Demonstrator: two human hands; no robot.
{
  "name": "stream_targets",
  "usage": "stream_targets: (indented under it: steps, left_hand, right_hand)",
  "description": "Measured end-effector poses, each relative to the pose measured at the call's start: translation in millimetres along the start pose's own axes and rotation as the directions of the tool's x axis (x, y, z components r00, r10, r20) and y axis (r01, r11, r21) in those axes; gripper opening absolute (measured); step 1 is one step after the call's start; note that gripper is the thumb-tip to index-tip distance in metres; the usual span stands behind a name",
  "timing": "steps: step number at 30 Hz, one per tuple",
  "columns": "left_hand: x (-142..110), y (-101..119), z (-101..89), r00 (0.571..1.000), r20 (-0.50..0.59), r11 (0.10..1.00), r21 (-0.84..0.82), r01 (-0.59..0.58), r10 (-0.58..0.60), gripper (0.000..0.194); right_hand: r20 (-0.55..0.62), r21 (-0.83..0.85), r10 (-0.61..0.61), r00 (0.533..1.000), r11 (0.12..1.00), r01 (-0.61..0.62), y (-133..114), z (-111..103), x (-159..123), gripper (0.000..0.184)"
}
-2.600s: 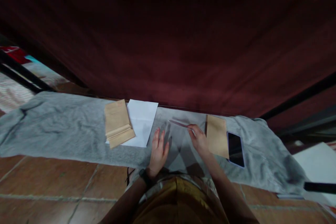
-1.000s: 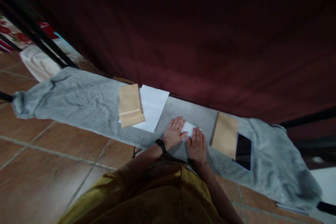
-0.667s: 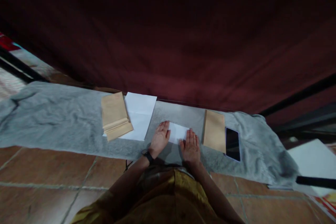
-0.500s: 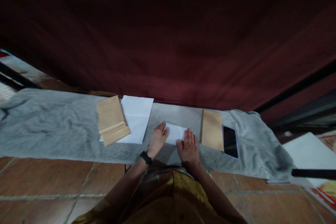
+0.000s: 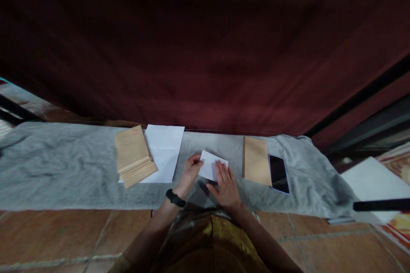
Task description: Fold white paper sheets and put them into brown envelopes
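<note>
A small folded sheet of white paper (image 5: 209,166) lies tilted between my hands over the grey cloth. My left hand (image 5: 191,169) pinches its left edge between thumb and fingers. Stretched fingers of my right hand (image 5: 225,185) rest on the paper's right side, with the thumb held apart. To the left, brown envelopes (image 5: 132,149) overlap larger white sheets (image 5: 165,149) that show a crease across them. On the right lies a stack of brown envelopes (image 5: 257,160), with a phone (image 5: 279,173) beside it, its screen dark.
The grey cloth (image 5: 70,162) covers a long, narrow bench. A dark red curtain (image 5: 205,72) hangs behind it. Black bars (image 5: 381,205) stick out at the sides, and a white board-like sheet (image 5: 374,183) lies at far right. Tiled floor (image 5: 64,234) shows in front.
My left hand has closed on the paper's left edge, and the paper has turned slightly. My right fingers have slid inward onto the paper. The view has shifted a little.
</note>
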State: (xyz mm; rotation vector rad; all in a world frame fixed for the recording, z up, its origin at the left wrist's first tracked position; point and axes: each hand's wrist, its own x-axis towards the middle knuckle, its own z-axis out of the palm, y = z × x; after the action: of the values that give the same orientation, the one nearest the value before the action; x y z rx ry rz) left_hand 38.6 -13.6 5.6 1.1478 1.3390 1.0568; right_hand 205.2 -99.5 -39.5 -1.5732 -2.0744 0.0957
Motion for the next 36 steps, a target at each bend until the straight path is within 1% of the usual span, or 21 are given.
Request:
stream_targets:
  steps: [2,3,4,5,7,9,10,11,12,13,14,16,18,20,22,24,27,29,31,34,36]
  left_hand:
    - [-5.1,11.9,2.1,1.000,0.024,0.998,-0.070,-0.005,0.007,0.032]
    - [-8.0,17.1,3.0,0.999,0.034,0.992,-0.127,0.000,0.004,0.036]
    - [-10.9,21.0,3.6,0.999,0.036,0.982,-0.191,0.012,-0.005,0.041]
    - [-13.7,23.2,4.0,0.999,0.026,0.967,-0.252,0.029,-0.023,0.044]
    - [-18.4,21.9,4.1,0.997,-0.015,0.946,-0.316,0.069,-0.078,0.047]
    - [-20.9,13.8,3.5,0.991,-0.036,0.948,-0.298,0.113,-0.130,0.049]
    - [-21.3,8.3,3.0,0.989,-0.030,0.951,-0.280,0.129,-0.143,0.050]
    - [-21.1,2.5,2.6,0.989,-0.014,0.954,-0.266,0.136,-0.144,0.051]
    - [-20.4,-3.0,2.0,0.991,0.007,0.957,-0.256,0.133,-0.136,0.050]
    - [-19.4,-8.0,1.4,0.993,0.027,0.961,-0.248,0.121,-0.118,0.046]
    - [-18.2,-12.2,0.8,0.995,0.043,0.967,-0.235,0.101,-0.094,0.042]
    - [-15.6,-18.8,-0.4,0.997,0.055,0.984,-0.171,0.055,-0.046,0.032]
    - [-13.7,-23.8,-0.9,0.998,0.054,0.994,-0.102,0.025,-0.020,0.029]
    - [-13.0,-28.2,-0.5,0.999,0.039,0.999,-0.039,0.009,-0.007,0.028]
    - [-13.4,-32.1,0.5,1.000,0.017,0.999,0.043,-0.012,0.011,0.028]
    - [-14.6,-34.8,1.4,0.999,0.000,0.989,0.142,-0.033,0.034,0.029]
    - [-17.7,-36.3,2.3,0.999,0.007,0.962,0.268,-0.048,0.047,0.033]
    - [-20.3,-36.4,3.1,0.998,0.018,0.934,0.353,-0.060,0.057,0.036]
    - [-22.8,-36.8,4.2,0.998,0.026,0.911,0.406,-0.066,0.061,0.038]
    - [-25.8,-39.2,5.5,0.997,0.048,0.887,0.455,-0.076,0.061,0.040]
    - [-26.8,-41.7,5.0,0.995,0.059,0.877,0.470,-0.096,0.078,0.042]
  right_hand:
    - [-0.006,0.152,0.063,0.998,0.986,-0.061,-8.4,-9.5,11.8,0.059]
    - [-0.017,0.266,0.124,0.992,0.957,-0.115,-11.6,-14.4,18.6,0.054]
    - [-0.022,0.396,0.203,0.979,0.901,-0.177,-14.2,-19.1,25.3,0.050]
    - [-0.012,0.528,0.295,0.956,0.813,-0.244,-16.2,-23.5,31.7,0.047]
    - [0.067,0.751,0.468,0.881,0.558,-0.353,-19.4,-30.0,41.6,0.045]
    - [0.182,0.870,0.566,0.804,0.289,-0.400,-21.8,-31.5,46.5,0.044]
    - [0.232,0.894,0.582,0.779,0.187,-0.406,-22.5,-30.2,46.9,0.043]
    - [0.267,0.906,0.590,0.762,0.117,-0.408,-22.6,-27.5,46.3,0.043]
    - [0.288,0.909,0.594,0.751,0.077,-0.410,-21.8,-23.9,44.9,0.043]
    - [0.297,0.908,0.599,0.744,0.063,-0.414,-20.1,-19.7,43.2,0.043]
    - [0.294,0.907,0.605,0.740,0.069,-0.416,-17.4,-15.4,41.3,0.044]
    - [0.250,0.900,0.624,0.741,0.133,-0.416,-9.4,-7.9,38.2,0.044]
    - [0.174,0.879,0.628,0.758,0.248,-0.407,0.5,-2.9,36.6,0.042]
    - [0.104,0.828,0.608,0.787,0.385,-0.407,9.5,-0.5,35.8,0.040]
    - [0.065,0.748,0.582,0.810,0.509,-0.426,16.1,0.3,35.1,0.042]
    - [0.050,0.635,0.565,0.823,0.618,-0.463,19.8,0.6,33.9,0.047]
    - [0.010,0.429,0.541,0.841,0.757,-0.492,22.0,1.5,32.2,0.053]
    - [-0.019,0.322,0.514,0.858,0.815,-0.481,22.6,2.9,31.4,0.055]
    - [-0.028,0.260,0.487,0.873,0.847,-0.464,23.2,5.0,30.7,0.056]
    - [-0.029,0.222,0.454,0.890,0.872,-0.437,24.7,8.3,29.4,0.057]
    - [-0.031,0.237,0.449,0.893,0.871,-0.430,26.6,9.7,28.5,0.057]
